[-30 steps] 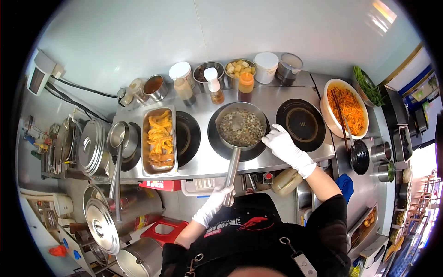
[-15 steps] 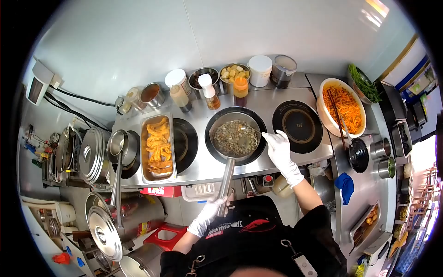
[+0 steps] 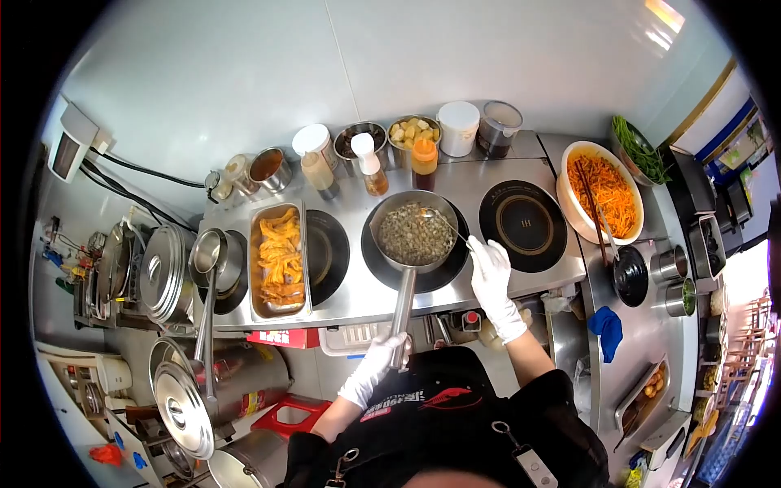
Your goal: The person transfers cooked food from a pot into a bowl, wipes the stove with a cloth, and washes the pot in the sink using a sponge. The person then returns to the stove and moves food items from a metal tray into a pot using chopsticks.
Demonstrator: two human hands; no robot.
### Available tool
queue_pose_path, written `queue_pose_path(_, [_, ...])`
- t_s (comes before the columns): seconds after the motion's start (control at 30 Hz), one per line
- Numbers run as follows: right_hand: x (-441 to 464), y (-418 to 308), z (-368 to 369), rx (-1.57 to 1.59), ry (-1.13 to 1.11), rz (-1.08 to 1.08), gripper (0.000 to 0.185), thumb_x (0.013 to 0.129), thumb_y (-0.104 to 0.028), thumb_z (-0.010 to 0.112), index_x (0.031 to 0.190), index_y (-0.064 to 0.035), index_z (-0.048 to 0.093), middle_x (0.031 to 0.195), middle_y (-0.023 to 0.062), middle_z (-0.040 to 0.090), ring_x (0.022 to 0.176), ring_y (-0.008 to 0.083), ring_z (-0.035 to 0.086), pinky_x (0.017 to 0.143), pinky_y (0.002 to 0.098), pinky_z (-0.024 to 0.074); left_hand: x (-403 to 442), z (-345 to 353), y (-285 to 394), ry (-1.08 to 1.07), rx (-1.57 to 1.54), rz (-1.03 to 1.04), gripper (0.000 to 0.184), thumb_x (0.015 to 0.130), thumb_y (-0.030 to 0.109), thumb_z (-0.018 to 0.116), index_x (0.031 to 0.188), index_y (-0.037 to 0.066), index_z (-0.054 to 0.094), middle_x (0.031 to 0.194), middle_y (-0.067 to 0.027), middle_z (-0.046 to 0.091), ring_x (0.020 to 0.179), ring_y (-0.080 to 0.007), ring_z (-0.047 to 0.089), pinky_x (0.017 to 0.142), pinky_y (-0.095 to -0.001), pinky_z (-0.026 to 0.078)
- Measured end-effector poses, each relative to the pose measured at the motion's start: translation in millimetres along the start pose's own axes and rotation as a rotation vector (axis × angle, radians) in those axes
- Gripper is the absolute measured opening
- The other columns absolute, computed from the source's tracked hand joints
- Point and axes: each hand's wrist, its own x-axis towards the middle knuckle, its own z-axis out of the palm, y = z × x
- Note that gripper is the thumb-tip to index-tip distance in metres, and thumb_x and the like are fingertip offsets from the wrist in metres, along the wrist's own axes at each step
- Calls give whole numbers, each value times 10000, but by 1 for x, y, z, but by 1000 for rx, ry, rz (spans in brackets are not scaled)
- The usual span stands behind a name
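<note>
My left hand (image 3: pixel 379 363), in a white glove, is wrapped round the end of the long handle of a metal saucepan (image 3: pixel 404 305). The pan sits over the middle hob plate (image 3: pixel 454 272), a little toward its far side. Inside is a chunky, grey-brown chopped mixture (image 3: pixel 407 236) in liquid. My gloved right hand (image 3: pixel 490 272), to the right of the pan, pinches the thin handle of a metal spoon (image 3: pixel 460 237). The spoon's bowl rests in the mixture near the pan's far right side.
Left of the hob is a steel tray of yellow-orange food (image 3: pixel 281 260). An orange-capped bottle (image 3: pixel 424 163) stands behind the pan. To the right are a bare hob plate (image 3: pixel 522 224) and a bowl of shredded carrot (image 3: pixel 610 199). A ladle (image 3: pixel 210 285) lies across a pot at left.
The pan has shifted slightly away from me on the hob plate, with my left hand moving along on its handle. My right hand and the spoon have moved slightly, the spoon still in the mixture.
</note>
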Motion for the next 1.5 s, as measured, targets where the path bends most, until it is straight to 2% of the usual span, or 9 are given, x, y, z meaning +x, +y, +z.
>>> queue_pose_path(0.1, [-38, 2, 16, -42, 12, -7, 397, 789, -4, 568, 1185, -26, 584, 1008, 120, 668, 944, 254, 636, 955, 431, 440, 2, -6, -5, -2, -2, -11, 172, 930, 193, 581, 1011, 43, 559, 728, -31, 596, 525, -142, 556, 466, -267, 473])
queue_pose_path(0.2, [-72, 14, 30, -91, -152, -47, 388, 785, -16, 533, 1168, -17, 597, 1068, 116, 669, 1026, 239, 631, 1002, 427, 404, 3, -7, -2, -22, 9, -9, 238, 934, 185, 568, 1116, 41, 514, 738, -29, 591, 544, -145, 561, 474, -265, 476])
queue_pose_path(0.27, [-76, 14, 30, -70, -118, -20, 355, 796, -9, 535, 1142, -16, 614, 1063, 123, 669, 1027, 240, 632, 1017, 433, 392, 4, -7, -4, 1, 18, -52, 265, 936, 185, 564, 1152, 40, 514, 739, -29, 589, 536, -150, 560, 474, -261, 476])
queue_pose_path(0.6, [-79, 21, 33, 5, 27, 197, 219, 858, -54, 553, 1050, -42, 658, 976, 87, 701, 907, 218, 661, 947, 399, 436, 4, -13, -11, -11, -80, -41, 289, 965, 276, 544, 1103, 23, 574, 785, -55, 631, 540, -159, 586, 492, -254, 497])
queue_pose_path(0.67, [-83, 22, 34, 6, 41, 204, 190, 871, -53, 565, 1036, -45, 662, 942, 90, 703, 880, 224, 665, 926, 395, 450, 2, -12, -9, 22, -197, -49, 339, 971, 331, 534, 1100, 21, 583, 819, -71, 644, 588, -168, 611, 532, -265, 517])
queue_pose_path(0.7, [-84, 22, 33, 19, 42, 212, 189, 869, -49, 572, 1035, -48, 662, 938, 90, 703, 875, 226, 664, 920, 394, 454, 3, -12, -11, 16, -214, -32, 457, 966, 437, 497, 1175, 42, 589, 870, -96, 675, 633, -196, 640, 567, -316, 536])
queue_pose_path(0.83, [-85, 23, 32, 42, 46, 223, 188, 864, -48, 591, 1037, -52, 664, 927, 89, 702, 861, 235, 662, 899, 395, 468, 2, -12, -12, 126, -272, -28, 473, 968, 463, 476, 1185, 59, 594, 916, -80, 683, 709, -193, 654, 569, -316, 528])
queue_pose_path(1.27, [-85, 22, 24, 101, 58, 201, 184, 869, -52, 591, 1032, -39, 673, 905, 102, 697, 838, 262, 656, 863, 394, 481, 30, -46, -62, 264, -293, 69, 358, 985, 324, 472, 1185, 37, 553, 942, -109, 666, 730, -224, 654, 607, -340, 546])
queue_pose_path(1.5, [-83, 18, 20, 99, 46, 209, 173, 873, -57, 591, 1019, -36, 681, 887, 112, 692, 822, 273, 651, 848, 380, 484, -8, -3, -19, 278, -348, 15, 336, 984, 297, 458, 1154, 26, 563, 922, -105, 664, 736, -221, 654, 615, -340, 544])
